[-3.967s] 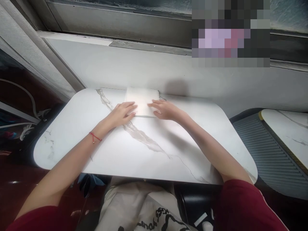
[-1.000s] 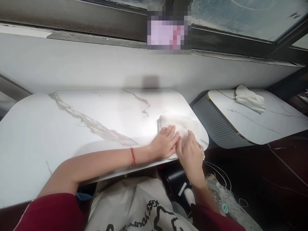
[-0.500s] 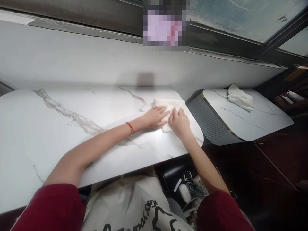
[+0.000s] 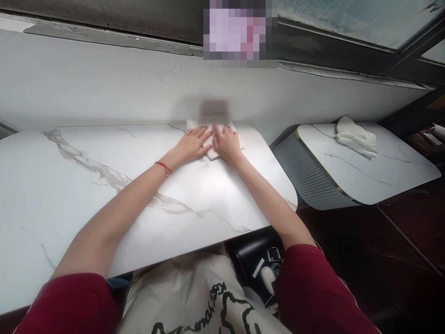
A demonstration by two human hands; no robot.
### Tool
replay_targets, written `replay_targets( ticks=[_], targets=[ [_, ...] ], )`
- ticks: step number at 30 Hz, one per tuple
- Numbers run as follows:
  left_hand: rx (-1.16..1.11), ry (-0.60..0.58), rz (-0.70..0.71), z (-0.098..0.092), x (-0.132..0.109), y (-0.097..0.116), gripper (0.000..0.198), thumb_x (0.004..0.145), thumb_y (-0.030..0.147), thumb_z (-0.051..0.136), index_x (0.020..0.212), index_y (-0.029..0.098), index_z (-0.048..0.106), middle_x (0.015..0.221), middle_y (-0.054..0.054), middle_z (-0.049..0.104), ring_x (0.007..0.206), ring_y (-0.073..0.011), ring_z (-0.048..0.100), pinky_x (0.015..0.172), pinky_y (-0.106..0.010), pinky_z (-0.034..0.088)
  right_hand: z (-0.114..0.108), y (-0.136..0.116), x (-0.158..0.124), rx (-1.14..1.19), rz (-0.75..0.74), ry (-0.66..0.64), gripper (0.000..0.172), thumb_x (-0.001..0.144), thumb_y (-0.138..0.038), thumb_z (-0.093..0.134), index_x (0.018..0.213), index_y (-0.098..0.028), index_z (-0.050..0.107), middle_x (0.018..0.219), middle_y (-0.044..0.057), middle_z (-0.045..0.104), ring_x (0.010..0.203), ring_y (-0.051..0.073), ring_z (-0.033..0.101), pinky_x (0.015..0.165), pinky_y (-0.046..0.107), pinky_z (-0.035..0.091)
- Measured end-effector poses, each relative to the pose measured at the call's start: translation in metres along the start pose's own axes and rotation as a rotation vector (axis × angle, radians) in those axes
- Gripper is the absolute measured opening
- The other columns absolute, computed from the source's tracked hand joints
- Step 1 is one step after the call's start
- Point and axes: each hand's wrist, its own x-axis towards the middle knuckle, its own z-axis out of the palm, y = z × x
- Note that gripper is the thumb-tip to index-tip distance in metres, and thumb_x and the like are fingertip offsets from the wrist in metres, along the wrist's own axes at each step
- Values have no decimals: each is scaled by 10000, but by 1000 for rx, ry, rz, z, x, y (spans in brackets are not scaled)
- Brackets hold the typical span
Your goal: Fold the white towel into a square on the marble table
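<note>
A white cloth (image 4: 212,154) lies on the marble-patterned white tabletop (image 4: 194,190), close to the wall. My left hand (image 4: 193,142) rests flat on the cloth's left part, its fingers spread. Beside it, my right hand (image 4: 226,142) presses on the cloth with bent fingers that appear to grip it. Much of the cloth is hidden under both hands.
A second crumpled white cloth (image 4: 356,138) sits on a smaller marble-topped cabinet (image 4: 368,174) to the right. Behind the table runs a white wall (image 4: 104,88) below a window frame. Under the front edge, a black surface (image 4: 248,248) holds several small items.
Both hands and the cloth have moved left and away from me, from the table's right end to near the wall. The view has shifted slightly.
</note>
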Motion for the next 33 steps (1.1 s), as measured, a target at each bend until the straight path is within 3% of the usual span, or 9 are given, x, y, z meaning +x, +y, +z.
replay_targets(
  ticks=[7,12,17,21,24,28,33],
  targets=[
    [23,-37,-21,3,1,4,651,1054,425,278,1622,106,293,1681,-204,282,1552,-339,271,1233,-515,200,3,10,-5,44,-44,7,589,1036,-230,249,1605,-125,354,1540,296,424,1406,395,369,1024,484,347],
    [55,-32,-21,-5,-2,11,631,1041,393,298,1594,91,338,1654,-213,331,1520,-349,315,1209,-514,236,-4,5,-9,55,-35,1,564,1034,-215,257,1570,-114,399,1418,282,520,1314,387,443,980,466,365],
    [118,-45,-11,-28,-2,32,490,915,368,521,1310,94,617,1270,-212,656,1197,-381,572,1007,-490,421,-29,-11,-28,9,-13,-72,472,1029,-211,296,1416,-101,542,1266,261,600,1099,345,557,891,417,383],
    [137,-87,33,-48,-12,50,353,846,332,607,1116,117,680,1032,-156,704,1004,-335,616,837,-412,473,-58,-24,-54,4,-5,-182,406,1020,-193,334,1290,-76,615,1162,244,646,999,305,610,803,354,379],
    [158,-64,126,-55,-38,62,262,889,314,582,1033,122,687,939,-135,700,903,-302,613,785,-397,471,-74,-27,-82,-21,-84,-217,383,1011,-188,371,1266,-101,642,1106,224,670,962,289,623,744,330,362],
    [213,60,242,-54,-97,83,235,962,296,517,972,120,672,891,-130,677,841,-281,588,722,-387,463,-79,-28,-134,-23,-265,-199,380,1032,-247,385,1275,-137,656,1028,189,680,863,259,598,695,317,360],
    [278,163,360,-62,-167,106,217,981,270,491,928,138,656,832,-101,655,767,-245,572,640,-352,446,-83,-26,-201,111,-584,-63,440,1041,-257,403,1428,-111,552,1011,160,645,830,232,540,705,329,433]
  ],
)
